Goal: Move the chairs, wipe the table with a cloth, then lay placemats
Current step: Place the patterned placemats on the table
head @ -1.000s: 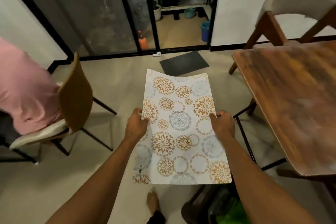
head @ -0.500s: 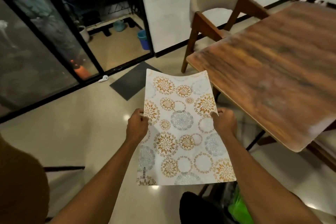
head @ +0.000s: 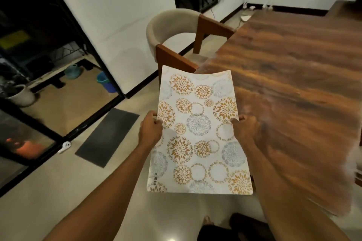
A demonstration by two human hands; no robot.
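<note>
Head view is showing the left grip (head: pixel 150 130) and right grip (head: pixel 245 129) each pinching a long edge of the placemat (head: pixel 197 143), keeping it spread and slightly bowed in the air beside the wooden surface (head: pixel 293 64), likely readying it for laying flat.

Both hands hold a floral-patterned placemat (head: pixel 198 133) in the air, the left hand (head: pixel 149 130) gripping its left edge and the right hand (head: pixel 244 129) its right edge, so that it sags in the middle. The placemat's far right corner overlaps the near left corner of the wooden table (head: pixel 293 76). A cushioned wooden chair (head: pixel 176 39) stands at the table's left edge, and a dark floor mat (head: pixel 107 137) lies by the glass door.
</note>
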